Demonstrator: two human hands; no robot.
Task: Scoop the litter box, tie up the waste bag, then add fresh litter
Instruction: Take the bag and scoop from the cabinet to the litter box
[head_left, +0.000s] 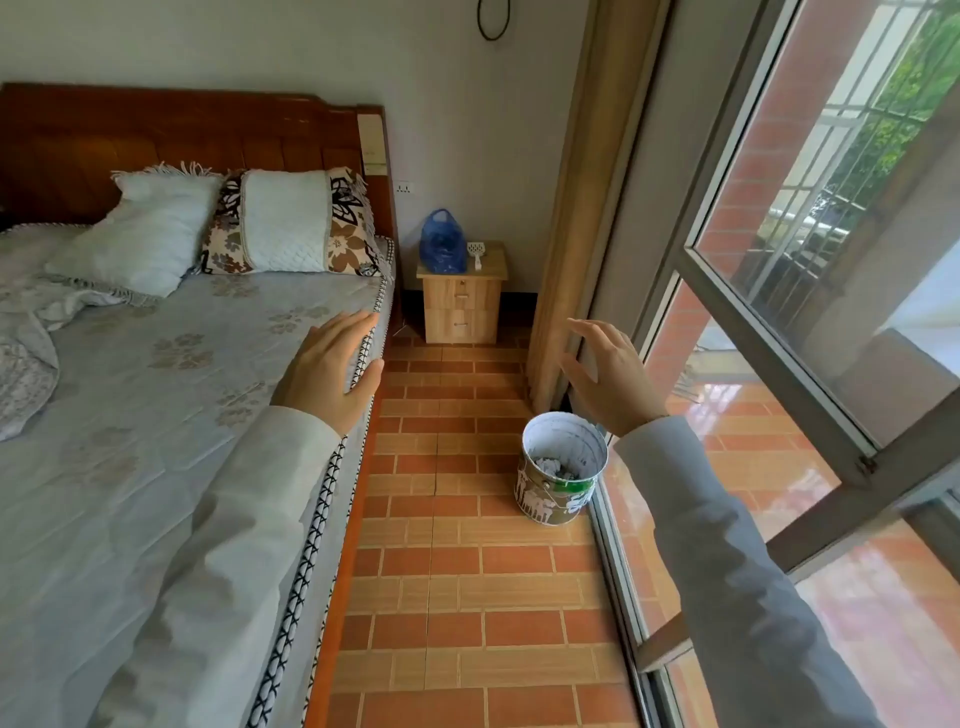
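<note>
the left hand (332, 364) and right hand (608, 374) are hovering with fingers spread wide, holding nothing. the round metal bucket (562, 467) is showing unclear grey content, and the blue plastic bag (442, 243) is hiding part of the small white slotted scoop (475, 252) on the wooden nightstand (462, 301).

A home bedroom is shown: a bed (156, 389) with pillows (291, 228) and a wooden headboard (156, 140) is set at left, a nightstand (462, 306) against the far wall, a window (779, 260) at right.
</note>
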